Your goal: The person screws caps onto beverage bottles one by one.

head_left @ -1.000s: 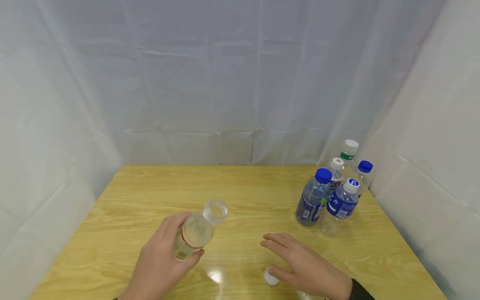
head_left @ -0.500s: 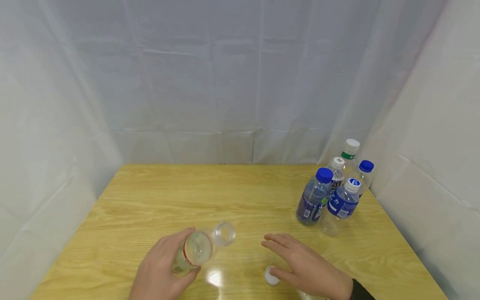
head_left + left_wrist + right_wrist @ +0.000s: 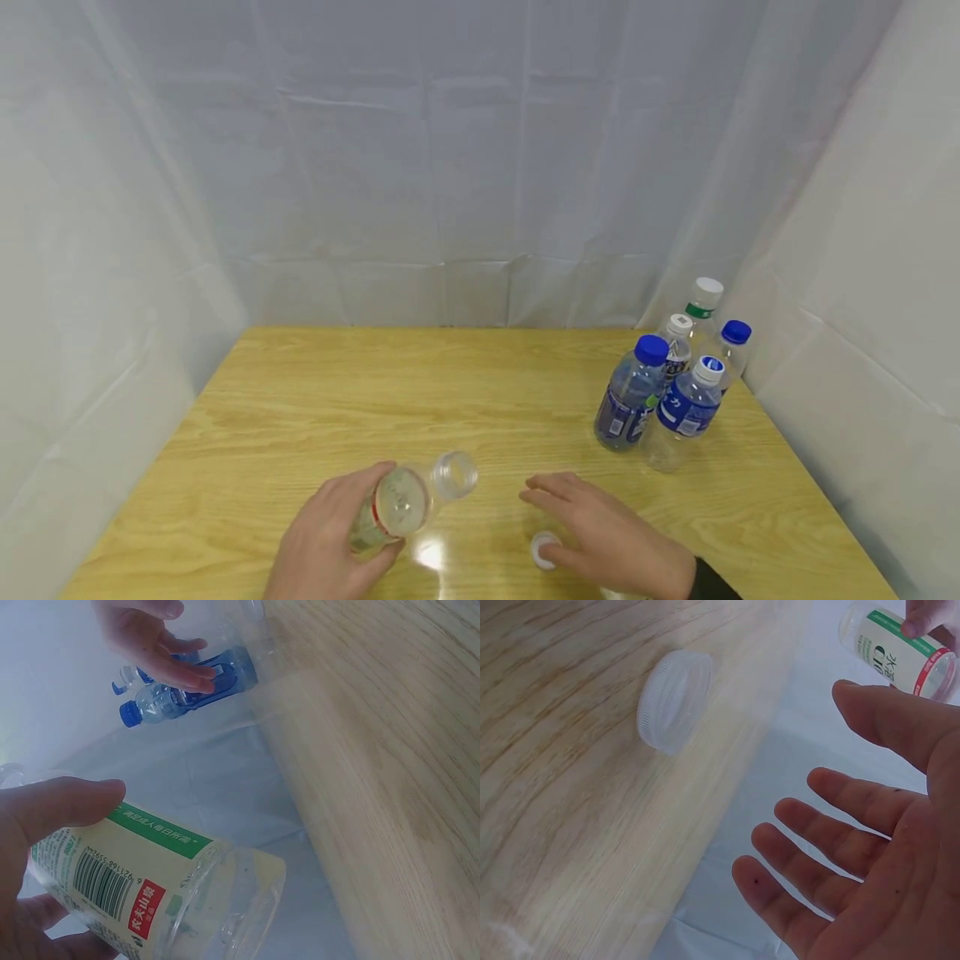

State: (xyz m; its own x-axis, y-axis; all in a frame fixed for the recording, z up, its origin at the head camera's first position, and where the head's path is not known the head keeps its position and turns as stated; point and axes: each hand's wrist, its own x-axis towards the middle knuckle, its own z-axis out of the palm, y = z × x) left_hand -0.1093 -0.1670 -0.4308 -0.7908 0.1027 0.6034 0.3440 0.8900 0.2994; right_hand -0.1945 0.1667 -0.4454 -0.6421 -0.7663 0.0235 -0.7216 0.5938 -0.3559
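My left hand (image 3: 330, 533) grips a clear plastic bottle (image 3: 402, 502) around its label, thumb on one side and fingers on the other. The bottle is uncapped and tilted, its mouth toward the right. In the left wrist view its cream label (image 3: 112, 881) shows a green band and a barcode. My right hand (image 3: 600, 533) hovers with fingers spread and relaxed, holding nothing. Below its thumb a white bottle cap (image 3: 543, 550) lies on the table. The right wrist view shows a gap between the cap (image 3: 675, 701) and the fingers.
Several capped plastic bottles stand grouped at the right of the wooden table (image 3: 337, 383), among them a blue-capped bottle (image 3: 630, 396) and a white-capped bottle with a blue label (image 3: 687, 408). White sheeting (image 3: 480, 167) hangs behind the table and at both sides.
The left hand has moved the bottle toward me and slightly right, tipping its mouth further to the right. The right hand and the cap have stayed almost where they were.
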